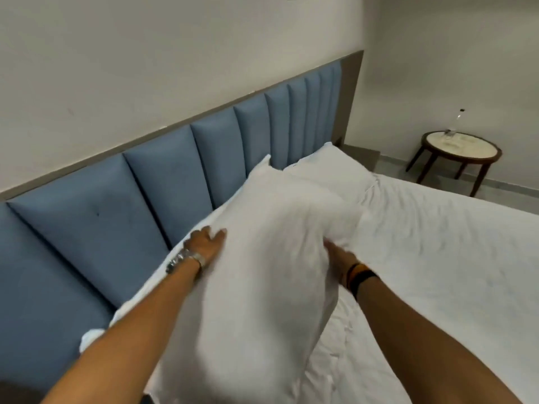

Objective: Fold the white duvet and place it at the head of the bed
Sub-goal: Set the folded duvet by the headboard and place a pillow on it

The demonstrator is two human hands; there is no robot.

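Both hands hold a puffy white pillow (268,258) above the head of the bed, slightly blurred. My left hand (204,243) presses flat against its left side, next to the blue headboard (102,217). On the pillow's right side, my right hand (338,255) has its fingers dug into the fabric. A second white pillow (329,170) lies against the headboard farther along. A wrinkled white sheet (437,258) covers the mattress. I cannot make out a separate duvet.
A round dark-wood side table (463,150) with a pale top stands on the floor beyond the far side of the bed, with a clear bottle (456,123) on it. The white wall rises behind the headboard.
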